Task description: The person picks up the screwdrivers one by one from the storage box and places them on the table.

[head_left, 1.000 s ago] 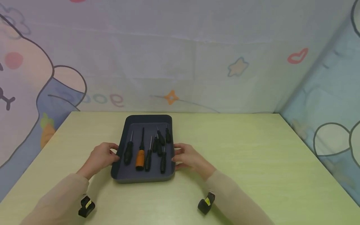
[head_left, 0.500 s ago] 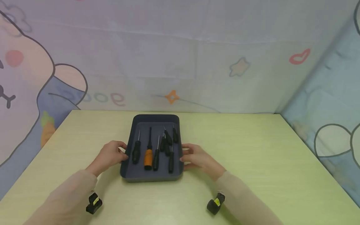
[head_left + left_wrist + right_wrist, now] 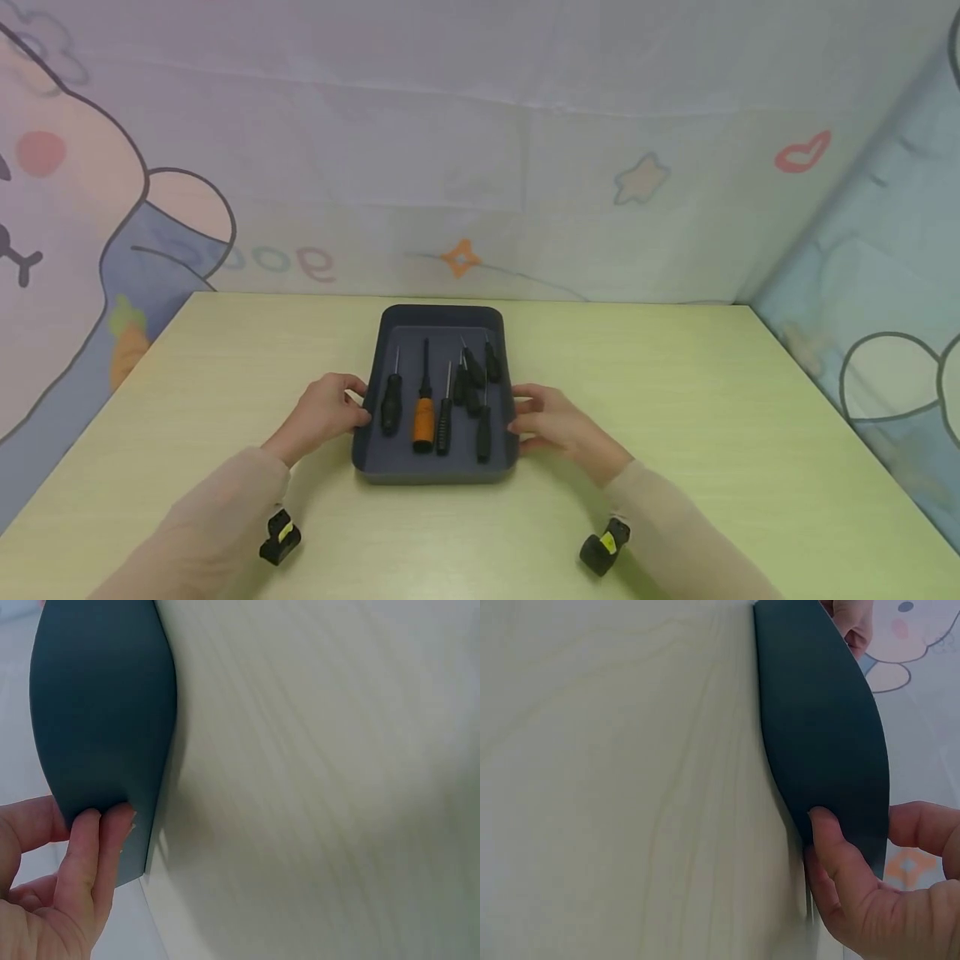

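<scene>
A dark grey rectangular tray [image 3: 435,477] holds several screwdrivers, their shafts toward the far end. One has an orange handle [image 3: 423,425]; the others are black, such as the screwdriver [image 3: 391,406] at the left. My left hand [image 3: 322,417] pinches the tray's left side wall, and my right hand [image 3: 558,429] pinches the opposite wall. In the left wrist view, fingertips press the outer wall [image 3: 105,712] low near its corner while the thumb is at the rim. The right wrist view has the right hand [image 3: 885,892] gripping the tray's outer wall [image 3: 821,712] likewise.
The tray is over a pale wooden table [image 3: 675,433], whose far edge meets a cartoon-printed cloth backdrop [image 3: 480,150]. A second printed cloth [image 3: 885,275] rises along the right side. Small black wrist devices sit on both sleeves [image 3: 202,525].
Both hands have moved the tray to the right across the table, keeping their grip on its sides. The screwdrivers inside have travelled with it.
</scene>
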`<control>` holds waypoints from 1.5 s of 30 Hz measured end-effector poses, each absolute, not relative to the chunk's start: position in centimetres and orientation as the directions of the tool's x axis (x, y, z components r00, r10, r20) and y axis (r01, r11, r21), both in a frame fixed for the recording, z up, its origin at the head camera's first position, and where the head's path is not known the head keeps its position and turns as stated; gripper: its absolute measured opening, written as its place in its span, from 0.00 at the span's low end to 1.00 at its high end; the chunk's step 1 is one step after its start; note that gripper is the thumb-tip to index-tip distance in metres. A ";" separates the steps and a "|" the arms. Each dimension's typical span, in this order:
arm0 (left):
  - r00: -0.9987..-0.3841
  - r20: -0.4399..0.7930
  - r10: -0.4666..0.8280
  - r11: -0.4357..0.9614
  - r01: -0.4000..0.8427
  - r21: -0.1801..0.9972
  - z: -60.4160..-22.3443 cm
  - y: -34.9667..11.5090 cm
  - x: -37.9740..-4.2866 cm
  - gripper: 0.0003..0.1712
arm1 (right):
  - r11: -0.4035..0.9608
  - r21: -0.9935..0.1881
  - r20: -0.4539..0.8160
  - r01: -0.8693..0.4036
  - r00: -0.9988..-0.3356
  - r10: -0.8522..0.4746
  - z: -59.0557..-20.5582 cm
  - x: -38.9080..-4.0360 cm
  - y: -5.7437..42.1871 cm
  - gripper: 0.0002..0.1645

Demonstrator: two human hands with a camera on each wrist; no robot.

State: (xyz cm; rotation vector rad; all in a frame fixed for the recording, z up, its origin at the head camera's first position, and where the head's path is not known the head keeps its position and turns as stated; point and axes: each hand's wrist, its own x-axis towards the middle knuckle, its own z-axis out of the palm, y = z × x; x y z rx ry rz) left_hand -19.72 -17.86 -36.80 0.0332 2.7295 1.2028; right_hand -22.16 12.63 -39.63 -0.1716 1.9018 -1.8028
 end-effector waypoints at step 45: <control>-0.991 -0.093 0.098 0.652 -0.006 0.758 -37.7 -11.7 -20.7 0.16 | 0.120 -0.948 -0.317 0.294 -0.854 -0.412 -39.2 -21.8 19.4 0.42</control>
